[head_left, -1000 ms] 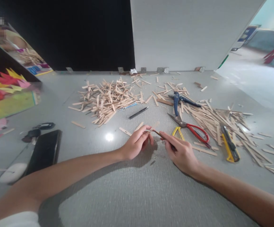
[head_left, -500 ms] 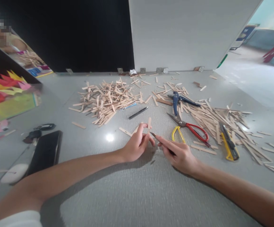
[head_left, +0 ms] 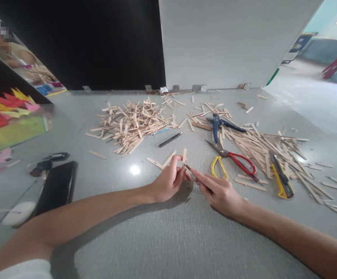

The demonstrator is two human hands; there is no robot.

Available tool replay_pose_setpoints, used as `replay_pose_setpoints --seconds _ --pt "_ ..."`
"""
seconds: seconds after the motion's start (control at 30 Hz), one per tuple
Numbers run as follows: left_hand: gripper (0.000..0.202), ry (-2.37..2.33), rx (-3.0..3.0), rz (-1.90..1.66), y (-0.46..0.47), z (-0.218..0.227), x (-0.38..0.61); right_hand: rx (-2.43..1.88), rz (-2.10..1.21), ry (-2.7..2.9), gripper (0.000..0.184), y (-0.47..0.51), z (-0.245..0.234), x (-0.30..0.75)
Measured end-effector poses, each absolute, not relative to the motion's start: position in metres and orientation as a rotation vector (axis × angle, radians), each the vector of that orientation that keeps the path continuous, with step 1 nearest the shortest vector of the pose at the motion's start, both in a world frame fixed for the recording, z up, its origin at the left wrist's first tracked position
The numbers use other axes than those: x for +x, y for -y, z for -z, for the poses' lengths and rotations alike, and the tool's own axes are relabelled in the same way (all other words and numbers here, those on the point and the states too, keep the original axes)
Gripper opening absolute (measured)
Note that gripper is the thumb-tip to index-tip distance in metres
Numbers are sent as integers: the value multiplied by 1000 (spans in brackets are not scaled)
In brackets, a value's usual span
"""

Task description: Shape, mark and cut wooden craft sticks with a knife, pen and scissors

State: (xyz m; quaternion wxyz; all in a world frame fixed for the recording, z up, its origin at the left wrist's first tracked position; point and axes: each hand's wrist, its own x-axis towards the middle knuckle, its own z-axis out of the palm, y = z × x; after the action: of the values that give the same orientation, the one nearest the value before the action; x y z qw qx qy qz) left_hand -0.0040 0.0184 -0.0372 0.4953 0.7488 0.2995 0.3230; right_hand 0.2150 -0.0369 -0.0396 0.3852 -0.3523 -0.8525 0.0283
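My left hand point(head_left: 170, 180) pinches a short wooden craft stick point(head_left: 184, 155) upright between thumb and fingers. In my right hand point(head_left: 219, 192) is a slim knife point(head_left: 188, 167) with a dark pointed blade; its handle is mostly hidden in my fist. The blade's tip meets the lower part of the stick, close to my left thumb. Just beyond my left hand lie two loose sticks point(head_left: 169, 159) in a V shape. A dark pen point(head_left: 171, 140) rests farther off on the grey tabletop point(head_left: 168, 240).
Cut sticks form a heap point(head_left: 133, 122) at back left and another point(head_left: 250, 145) at right. Pliers with red and yellow handles point(head_left: 225, 153), a blue-handled tool point(head_left: 216, 126) and a yellow box cutter point(head_left: 281, 176) lie right. A black phone point(head_left: 56, 188) and keys point(head_left: 42, 166) lie left. A board point(head_left: 232, 42) stands behind.
My right hand has shifted slightly left, bringing the knife tip from just beside the stick onto it. My left hand still holds the stick, a little lower in view.
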Motion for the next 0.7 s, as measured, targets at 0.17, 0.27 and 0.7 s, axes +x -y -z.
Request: replay_pose_setpoints --seconds 0.17,0.27,0.7 --pt "30 -739 1841 -807 -18 40 -4 -946 56 2239 69 40 38 214" --pt "30 -761 1861 -807 -18 42 -4 -973 152 2303 75 43 35 214" --pt "24 -785 1878 -736 -19 34 0 -1073 1 2290 62 51 41 211"
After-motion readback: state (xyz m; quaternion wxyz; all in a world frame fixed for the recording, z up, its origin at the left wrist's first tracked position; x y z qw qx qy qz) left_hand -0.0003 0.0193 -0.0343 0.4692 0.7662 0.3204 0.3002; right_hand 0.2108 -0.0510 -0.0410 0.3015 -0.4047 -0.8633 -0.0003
